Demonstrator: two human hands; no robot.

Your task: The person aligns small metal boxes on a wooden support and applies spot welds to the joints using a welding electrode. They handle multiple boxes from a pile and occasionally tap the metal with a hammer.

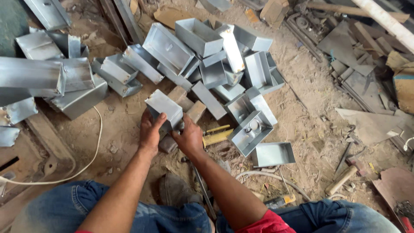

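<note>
I hold a small grey sheet-metal box (164,106) low over the dirt floor, between my knees. My left hand (151,131) grips its near left side, thumb up on the face. My right hand (188,137) grips its lower right corner from below. The box rests against wooden blocks (185,103) behind it. Just right of my right hand lies a yellow-handled tool (217,136).
A heap of several similar metal boxes (202,51) spreads across the floor ahead, with an open tray (272,154) and a box holding a round fitting (251,129) at right. A white cable (92,151) curves at left. Scrap sheet and a hammer (343,177) lie at right.
</note>
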